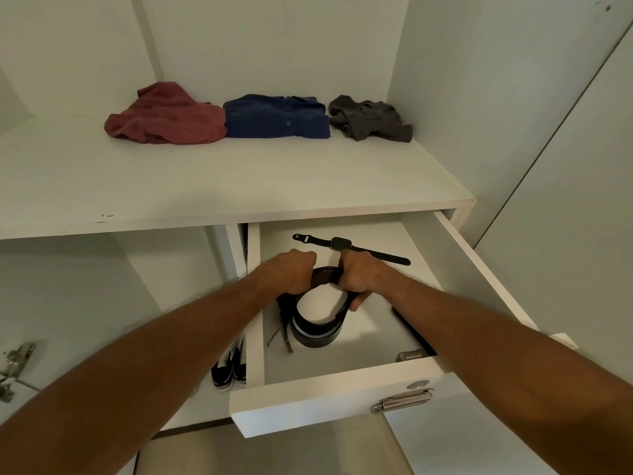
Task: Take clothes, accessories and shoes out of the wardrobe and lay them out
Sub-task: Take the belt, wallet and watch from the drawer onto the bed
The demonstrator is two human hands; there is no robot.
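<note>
Coiled belt (pixel 317 323) in the open drawer (pixel 308 402), left hand (pixel 289 274) and right hand (pixel 359 275) both closed on its far loop, one watch (pixel 342 244) just beyond the knuckles, bare drawer floor nearer, three folded garments (pixel 274 116) on the shelf above.

We're looking past the clothing at plain white furniture: a wide shelf board (pixel 205 186) runs across at twelve o'clock, a metal door hinge (pixel 15 366) glints at eight o'clock, and a chrome drawer handle (pixel 402 401) sits at five o'clock, with a small round lock (pixel 418 385) just above it.
</note>
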